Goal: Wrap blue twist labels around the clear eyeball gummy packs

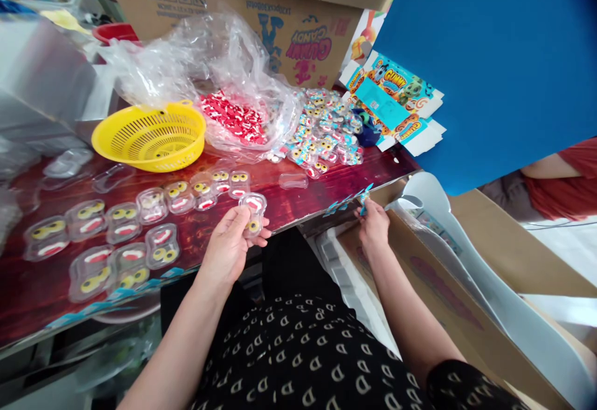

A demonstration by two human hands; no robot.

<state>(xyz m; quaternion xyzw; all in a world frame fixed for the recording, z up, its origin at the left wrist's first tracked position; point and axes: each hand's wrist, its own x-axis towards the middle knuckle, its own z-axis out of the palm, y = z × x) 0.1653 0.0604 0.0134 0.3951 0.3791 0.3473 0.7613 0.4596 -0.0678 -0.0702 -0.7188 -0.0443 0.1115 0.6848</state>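
In left hand (229, 242): clear candy shell (253, 212) w/ red lips, yellow eyes.

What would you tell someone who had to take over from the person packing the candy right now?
Left hand holds one clear candy tray with eye and mouth gummies at the table edge.
Right hand pinches a small blue printed label over the open carton.
Filled trays lie in rows on the left of the table; a few empty trays lie about.
Loose red gummies sit in the plastic bag; the yellow basket is beside it.
Left to do: the held tray has no label on it yet.
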